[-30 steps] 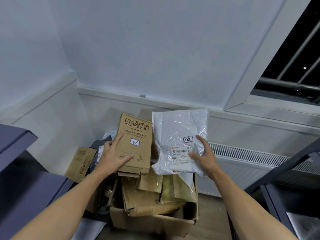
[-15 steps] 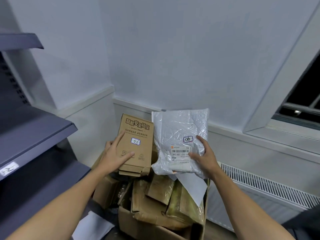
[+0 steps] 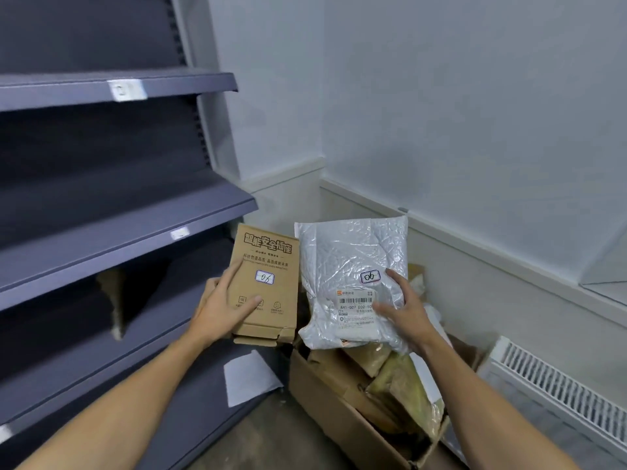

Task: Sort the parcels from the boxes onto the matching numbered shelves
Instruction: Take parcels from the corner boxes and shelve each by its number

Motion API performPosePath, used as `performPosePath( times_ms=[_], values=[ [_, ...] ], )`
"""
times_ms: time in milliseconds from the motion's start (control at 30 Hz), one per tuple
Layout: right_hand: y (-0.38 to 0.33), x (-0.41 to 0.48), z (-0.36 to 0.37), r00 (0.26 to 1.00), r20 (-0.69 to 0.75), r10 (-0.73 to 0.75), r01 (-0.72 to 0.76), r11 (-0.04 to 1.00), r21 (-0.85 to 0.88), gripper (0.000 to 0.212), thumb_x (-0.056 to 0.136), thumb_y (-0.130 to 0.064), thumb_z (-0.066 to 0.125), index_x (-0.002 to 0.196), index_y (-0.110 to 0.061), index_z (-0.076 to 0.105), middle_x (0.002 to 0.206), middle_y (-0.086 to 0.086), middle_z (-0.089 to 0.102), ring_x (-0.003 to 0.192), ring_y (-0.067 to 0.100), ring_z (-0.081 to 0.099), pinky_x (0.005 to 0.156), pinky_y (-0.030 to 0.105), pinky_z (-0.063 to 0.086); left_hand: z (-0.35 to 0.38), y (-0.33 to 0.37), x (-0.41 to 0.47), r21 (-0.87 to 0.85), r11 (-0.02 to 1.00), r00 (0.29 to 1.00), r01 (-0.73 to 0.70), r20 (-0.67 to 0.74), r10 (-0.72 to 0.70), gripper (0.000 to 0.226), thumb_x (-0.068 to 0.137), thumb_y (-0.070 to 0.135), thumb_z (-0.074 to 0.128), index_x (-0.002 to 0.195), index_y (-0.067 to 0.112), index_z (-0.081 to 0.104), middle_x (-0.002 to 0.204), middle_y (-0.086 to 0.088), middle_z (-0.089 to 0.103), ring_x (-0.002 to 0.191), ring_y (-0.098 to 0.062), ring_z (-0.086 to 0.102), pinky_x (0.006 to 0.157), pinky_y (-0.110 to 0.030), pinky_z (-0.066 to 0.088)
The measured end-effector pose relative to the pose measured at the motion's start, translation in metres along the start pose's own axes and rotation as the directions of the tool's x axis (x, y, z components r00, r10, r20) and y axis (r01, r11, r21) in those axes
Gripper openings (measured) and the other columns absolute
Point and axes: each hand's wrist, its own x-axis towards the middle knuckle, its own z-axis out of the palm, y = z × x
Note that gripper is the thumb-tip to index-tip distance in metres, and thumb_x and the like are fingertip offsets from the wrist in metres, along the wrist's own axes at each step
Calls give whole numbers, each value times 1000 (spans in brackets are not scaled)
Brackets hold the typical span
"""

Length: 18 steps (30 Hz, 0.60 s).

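Head view swung onto the shelves (image 3: 135, 215), so shelving looked next; our left hand (image 3: 220, 310) gripped the carton (image 3: 268, 262), right hand (image 3: 403, 310) the mailer (image 3: 349, 252), both 06.

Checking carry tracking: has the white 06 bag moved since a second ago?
Yes. The white bag in the right hand has shifted left, away from the radiator and toward the shelves.

A brown carton parcel (image 3: 268, 262) marked "06" is held upright, just left of a crinkled white mailer (image 3: 349, 252), also marked "06". Beneath them an open cardboard box (image 3: 325, 405) holds more brown parcels (image 3: 403, 385). Grey labelled shelves (image 3: 101, 252) stand left, with one brown parcel (image 3: 113, 293) on a lower shelf.
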Motion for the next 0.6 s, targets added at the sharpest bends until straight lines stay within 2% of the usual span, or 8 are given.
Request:
performPosePath(
  times_ms=[167, 333, 600],
  values=[
    [-14, -4, 66, 986, 162, -29, 29, 1000, 4, 73, 85, -3, 76, 133, -51, 52, 143, -3, 49, 124, 25, 57, 97, 53, 54, -53, -34, -56, 8, 993, 983, 118, -142, -116, 88, 83, 51, 73, 151, 54, 16, 130, -8, 46, 133, -24, 41, 107, -41, 36],
    [-29, -14, 131, 948, 309, -74, 89, 995, -36, 71, 85, -10, 77, 132, -56, 51, 146, -3, 49, 128, 26, 55, 99, 56, 52, -108, -71, -103, 4, 981, 950, 193, -251, -186, 89, 81, 59, 72, 149, 60, 13, 134, -10, 45, 129, -27, 45, 106, -44, 40],
    [-58, -66, 245, 888, 438, -140, 184, 981, -59, 67, 88, -6, 73, 136, -46, 51, 145, -8, 50, 130, 17, 52, 108, 46, 47, -192, -128, -195, -8, 961, 878, 275, -404, -255, 88, 81, 61, 71, 147, 62, 12, 131, -7, 45, 124, -25, 49, 99, -40, 42]
  ],
)
